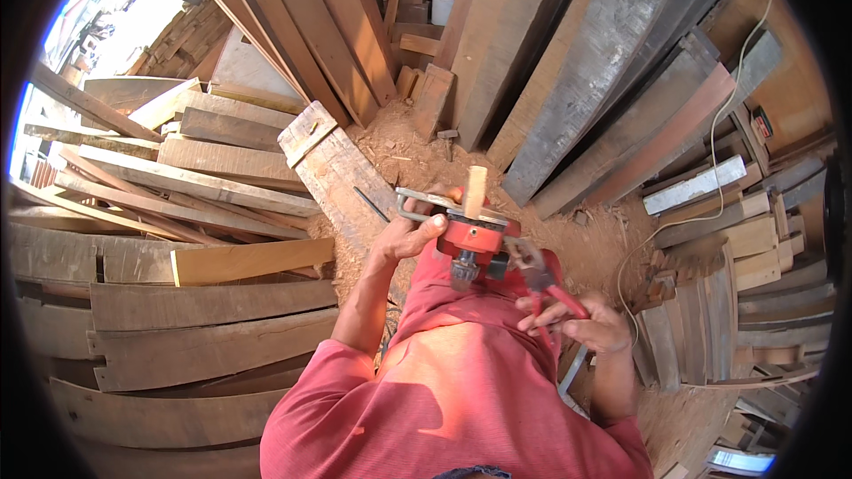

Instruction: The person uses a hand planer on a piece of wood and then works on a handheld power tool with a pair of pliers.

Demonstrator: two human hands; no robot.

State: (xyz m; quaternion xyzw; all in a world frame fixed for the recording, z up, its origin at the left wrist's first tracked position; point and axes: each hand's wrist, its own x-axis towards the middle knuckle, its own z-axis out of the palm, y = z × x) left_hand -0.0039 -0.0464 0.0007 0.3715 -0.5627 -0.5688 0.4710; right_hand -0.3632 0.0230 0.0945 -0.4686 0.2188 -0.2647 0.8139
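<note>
The red power tool (463, 235) sits between the hands (593, 326), touching the left (406, 237).

Power tool (470, 235) before torso (461, 372), left hand (410, 235) at its left side; pliers (540, 281) in right hand (593, 326), right of tool. Board (330, 160) ahead and left of tool, rod (370, 203) on it. Stacked planks (213, 309) far left. Leaning boards (581, 71) beyond tool. Cable (714, 144) along right side.

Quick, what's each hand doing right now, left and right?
Left hand: closed, gripping the red tool by its metal-plate end.
Right hand: closed on the handles of red-handled pliers.
</note>
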